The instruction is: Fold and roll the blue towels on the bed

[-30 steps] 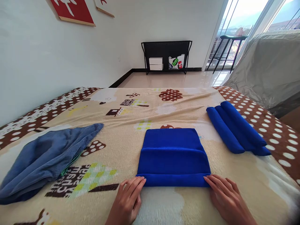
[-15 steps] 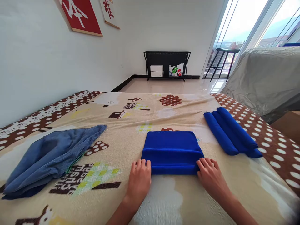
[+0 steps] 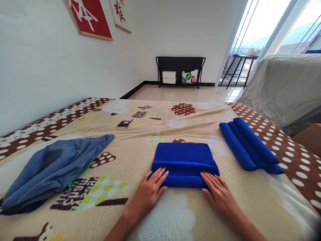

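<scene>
A bright blue towel (image 3: 184,157), partly rolled up from its near edge, lies in the middle of the patterned blanket (image 3: 160,134). My left hand (image 3: 150,190) rests flat on the roll's near left end with fingers stretched out. My right hand (image 3: 217,192) lies flat on the near right end, fingers extended too. Neither hand grips anything; both press on the roll.
Rolled blue towels (image 3: 249,145) lie side by side to the right. A crumpled grey-blue towel (image 3: 50,169) lies at the left. Beyond the bed are a black rack (image 3: 180,70), a stool (image 3: 238,68), and a grey covered shape (image 3: 286,87) at the right.
The towel has been rolled farther away from me and looks shorter. Both hands moved forward and inward along its near edge, from curled at the ends to lying flat.
</scene>
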Available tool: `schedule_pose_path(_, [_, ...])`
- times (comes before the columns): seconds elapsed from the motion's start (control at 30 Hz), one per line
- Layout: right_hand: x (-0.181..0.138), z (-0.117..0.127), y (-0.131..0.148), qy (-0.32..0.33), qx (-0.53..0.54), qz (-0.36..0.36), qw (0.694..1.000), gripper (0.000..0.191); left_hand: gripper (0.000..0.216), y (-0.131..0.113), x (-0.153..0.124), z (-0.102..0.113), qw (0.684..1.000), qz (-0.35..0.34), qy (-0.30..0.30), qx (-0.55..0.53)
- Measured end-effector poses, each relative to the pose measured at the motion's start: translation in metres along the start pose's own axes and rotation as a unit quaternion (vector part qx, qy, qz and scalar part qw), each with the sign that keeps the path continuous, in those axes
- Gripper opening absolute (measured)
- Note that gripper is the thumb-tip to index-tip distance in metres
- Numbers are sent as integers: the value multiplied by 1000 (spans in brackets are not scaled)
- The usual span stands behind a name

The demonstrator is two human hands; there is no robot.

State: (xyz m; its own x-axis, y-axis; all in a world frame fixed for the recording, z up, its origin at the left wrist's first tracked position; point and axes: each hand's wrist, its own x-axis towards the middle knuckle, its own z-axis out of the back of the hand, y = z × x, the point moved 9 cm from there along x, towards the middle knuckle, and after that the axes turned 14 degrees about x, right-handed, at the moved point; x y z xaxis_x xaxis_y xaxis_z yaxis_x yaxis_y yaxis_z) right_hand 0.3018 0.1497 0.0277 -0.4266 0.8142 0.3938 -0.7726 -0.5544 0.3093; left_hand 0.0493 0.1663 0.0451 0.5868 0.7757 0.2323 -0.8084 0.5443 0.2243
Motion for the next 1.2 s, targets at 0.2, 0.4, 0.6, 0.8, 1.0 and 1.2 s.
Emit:
schedule_pose_path(0.2, [19,0,30,-7,-16,5,1000,42,52,-27,10,19,999,33,-16,35])
schedule_pose_path(0.4, [40,-15,37,48,32,5,998,47,52,-56,38,14,998,-41,2,-52])
schedule_pose_path(0.6, [1,8,-41,-23,-32,-87,995,55,49,23,7,-8,996,92,5,12])
schedule_pose_path(0.8, [25,3,3,-12,-28,-41,999,43,48,-31,38,20,999,31,-7,-7])
schedule_pose_path(1.0, [46,-16,8,20,-10,-30,999,49,46,-36,65,1,999,30,6,-32])
schedule_pose_path(1.2, [19,5,-53,-27,-42,-96,994,53,44,35,26,-13,986,165,-15,18])
